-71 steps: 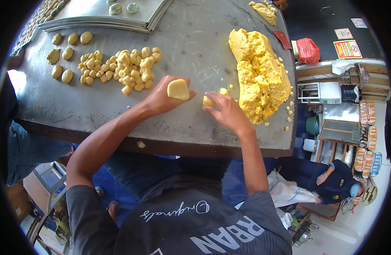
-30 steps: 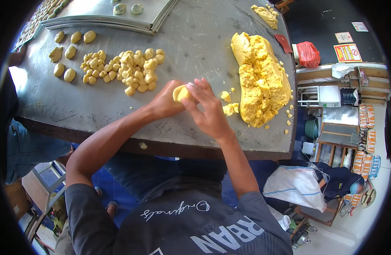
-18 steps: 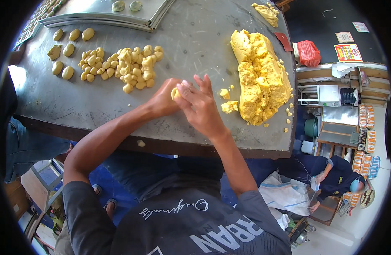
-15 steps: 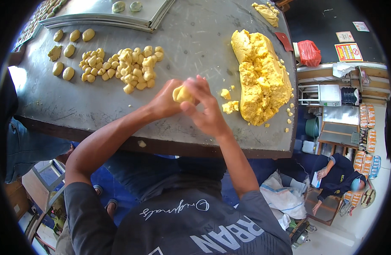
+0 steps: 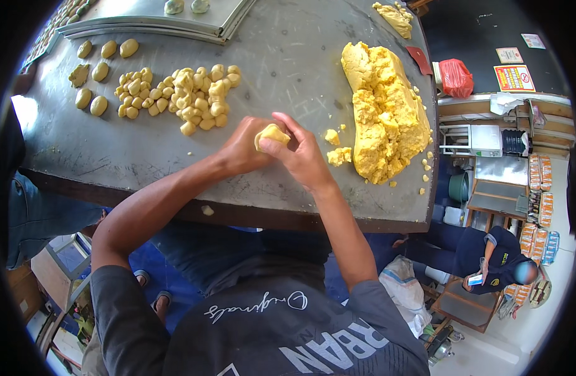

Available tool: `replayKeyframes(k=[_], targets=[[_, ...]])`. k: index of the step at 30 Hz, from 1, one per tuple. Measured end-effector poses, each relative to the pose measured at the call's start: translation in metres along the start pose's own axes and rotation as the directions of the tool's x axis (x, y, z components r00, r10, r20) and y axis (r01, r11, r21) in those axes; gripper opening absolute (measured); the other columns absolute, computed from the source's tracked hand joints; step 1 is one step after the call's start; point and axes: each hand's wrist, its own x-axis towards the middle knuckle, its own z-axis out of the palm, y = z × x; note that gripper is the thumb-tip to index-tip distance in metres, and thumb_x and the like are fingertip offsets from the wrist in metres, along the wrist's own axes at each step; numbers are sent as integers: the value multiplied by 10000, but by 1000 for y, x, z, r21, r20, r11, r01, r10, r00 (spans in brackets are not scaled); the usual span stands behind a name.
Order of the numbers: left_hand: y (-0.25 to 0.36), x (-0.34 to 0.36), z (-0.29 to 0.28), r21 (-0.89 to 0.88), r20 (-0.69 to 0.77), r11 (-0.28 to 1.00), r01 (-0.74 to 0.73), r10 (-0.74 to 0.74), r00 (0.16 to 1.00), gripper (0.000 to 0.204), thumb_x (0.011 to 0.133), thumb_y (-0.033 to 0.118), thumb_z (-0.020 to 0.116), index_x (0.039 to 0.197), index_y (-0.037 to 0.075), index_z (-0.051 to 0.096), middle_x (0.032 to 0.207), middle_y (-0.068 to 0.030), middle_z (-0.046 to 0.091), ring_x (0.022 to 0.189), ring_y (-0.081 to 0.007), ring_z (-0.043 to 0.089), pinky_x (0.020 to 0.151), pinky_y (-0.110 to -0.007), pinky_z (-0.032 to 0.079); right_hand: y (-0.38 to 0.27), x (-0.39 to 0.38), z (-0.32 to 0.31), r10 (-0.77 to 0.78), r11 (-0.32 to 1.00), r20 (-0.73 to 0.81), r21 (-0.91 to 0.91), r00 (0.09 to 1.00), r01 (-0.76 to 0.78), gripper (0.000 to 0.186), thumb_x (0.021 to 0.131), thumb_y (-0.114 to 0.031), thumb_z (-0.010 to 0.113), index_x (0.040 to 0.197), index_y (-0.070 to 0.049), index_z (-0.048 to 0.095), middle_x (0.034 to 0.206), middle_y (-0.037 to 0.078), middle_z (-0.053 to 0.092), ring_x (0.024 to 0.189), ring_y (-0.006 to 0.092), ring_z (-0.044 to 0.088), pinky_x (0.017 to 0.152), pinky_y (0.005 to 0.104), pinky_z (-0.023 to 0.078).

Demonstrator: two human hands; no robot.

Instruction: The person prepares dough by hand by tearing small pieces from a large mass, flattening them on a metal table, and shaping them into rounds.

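Note:
My left hand (image 5: 245, 145) is closed round a small piece of pale dough (image 5: 273, 134) above the metal table. My right hand (image 5: 300, 153) presses its thumb onto the same dough, with the fingers curled round its far side. To the left lies a heap of small dough balls (image 5: 197, 97), some stuck together. Farther left sit several smooth oval dough pieces (image 5: 129, 48) and one flattened, rough piece (image 5: 78, 76). On the right rests a big crumbly yellow mass (image 5: 385, 119), with loose lumps (image 5: 339, 156) between it and my right hand.
Stacked metal trays (image 5: 156, 25) stand at the far left, with two pale pieces on top. A red scraper (image 5: 419, 61) lies by the table's right edge, near a smaller yellow lump (image 5: 394, 20). Beyond that edge, a person (image 5: 492, 260) holds a phone. Another person's leg (image 5: 43, 216) is at left.
My right fingers have come down from over the dough, and the thumb now presses on it. The person at the right has moved and now holds the phone in front of the body.

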Motion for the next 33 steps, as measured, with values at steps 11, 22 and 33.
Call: replayKeyframes(k=[11,22,33], targets=[[5,2,0,23,12,999,29,-29,999,177,686,30,647,856,-6,613,736,-157,628,632,-225,600,617,-346,480,-7,0,-3,-2,997,23,-75,1000,4,658,826,-182,714,1348,58,394,1181,99,545,1068,112,501,935,274,410],[5,-2,3,-19,-8,1000,-22,22,1000,217,722,100,736,882,2,628,754,-75,656,681,-141,617,645,-299,491,1,-1,-7,101,948,2,303,995,-96,599,863,-237,677,1330,12,397,1191,76,494,1031,82,490,901,250,411],[5,-2,2,3,13,1000,24,-24,1000,212,689,77,733,837,-7,606,722,-86,629,652,-136,584,607,-306,471,4,5,-6,92,984,81,148,992,-103,443,839,-155,685,1204,32,516,1031,27,594,927,61,557,827,217,461]])
